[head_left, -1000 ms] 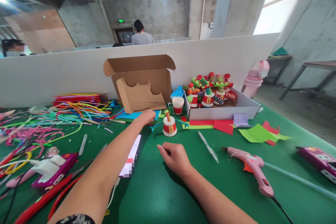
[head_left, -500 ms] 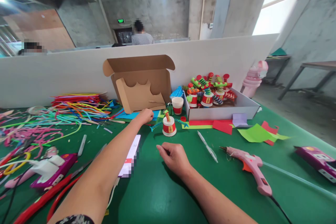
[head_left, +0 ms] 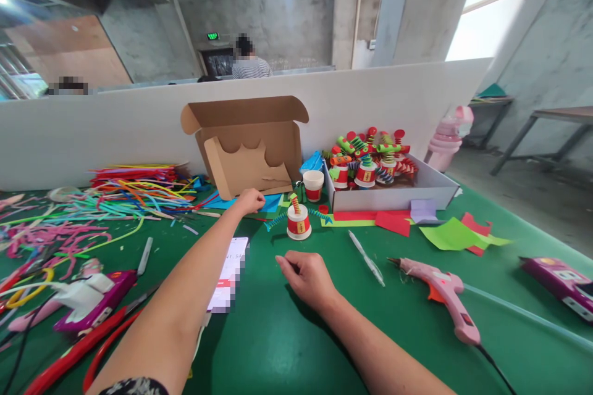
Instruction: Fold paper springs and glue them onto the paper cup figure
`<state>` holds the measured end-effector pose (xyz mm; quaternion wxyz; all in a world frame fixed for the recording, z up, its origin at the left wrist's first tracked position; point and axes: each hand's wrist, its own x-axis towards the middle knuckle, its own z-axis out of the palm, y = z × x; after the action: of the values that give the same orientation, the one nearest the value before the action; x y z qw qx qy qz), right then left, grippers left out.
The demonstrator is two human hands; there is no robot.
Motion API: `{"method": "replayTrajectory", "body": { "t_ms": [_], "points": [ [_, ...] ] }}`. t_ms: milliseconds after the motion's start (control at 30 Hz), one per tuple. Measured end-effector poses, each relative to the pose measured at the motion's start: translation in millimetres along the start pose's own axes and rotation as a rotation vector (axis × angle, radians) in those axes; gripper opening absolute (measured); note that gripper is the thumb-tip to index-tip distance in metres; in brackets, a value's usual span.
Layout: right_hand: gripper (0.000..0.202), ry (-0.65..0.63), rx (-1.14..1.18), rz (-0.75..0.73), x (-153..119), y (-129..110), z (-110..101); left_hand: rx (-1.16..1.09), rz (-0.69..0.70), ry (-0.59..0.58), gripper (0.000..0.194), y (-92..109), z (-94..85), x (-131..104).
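My left hand (head_left: 251, 202) reaches forward over blue paper sheets (head_left: 222, 202) at the foot of an open cardboard box. Its fingers are curled downward, and whatever may be between them is hidden. My right hand (head_left: 309, 281) rests on the green table in a loose fist, with nothing visible in it. Just beyond it stands a small figure (head_left: 299, 222), made from an upturned red and white paper cup. Blue folded-paper arms spread from its sides, and a red and yellow folded strip rises from its top. Behind it is an upright paper cup (head_left: 313, 188).
The cardboard box (head_left: 259, 160) leans near a white divider. A white tray (head_left: 393, 200) holds several similar figures. To the right lie a white pen (head_left: 367, 258), coloured paper and a pink glue gun (head_left: 440, 290). Pipe cleaners (head_left: 139, 194), scissors (head_left: 109, 324) and a phone (head_left: 229, 274) lie left.
My left hand has shifted slightly left, and its fingers point lower over the blue paper. The right hand and the cup figure have stayed in place.
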<state>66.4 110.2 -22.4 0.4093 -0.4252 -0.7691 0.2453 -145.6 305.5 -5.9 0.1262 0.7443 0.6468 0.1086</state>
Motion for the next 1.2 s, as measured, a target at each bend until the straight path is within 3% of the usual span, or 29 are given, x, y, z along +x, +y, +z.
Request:
{"method": "replayTrajectory", "body": {
  "t_ms": [267,367,633,867,1000,1200],
  "points": [
    [0.045,-0.024,0.018,0.016,0,0,0,-0.026,-0.096,0.092,0.018,-5,12.1,5],
    [0.044,-0.026,0.024,0.023,0,0,0,0.009,-0.021,0.113,0.016,-2,17.1,5],
    [0.043,-0.063,0.032,0.030,0,-1,0,0.050,0.273,0.170,0.050,-5,16.5,-6],
    [0.043,-0.099,0.020,0.049,1,-1,-1,0.295,0.320,-0.052,0.028,2,4.5,-10],
    [0.043,-0.108,0.029,0.068,1,0,-1,0.361,0.312,-0.071,0.012,9,2.0,-6],
    [0.043,-0.112,0.030,0.066,1,2,1,0.392,0.291,-0.060,0.023,13,0.5,-5]
  ]
}}
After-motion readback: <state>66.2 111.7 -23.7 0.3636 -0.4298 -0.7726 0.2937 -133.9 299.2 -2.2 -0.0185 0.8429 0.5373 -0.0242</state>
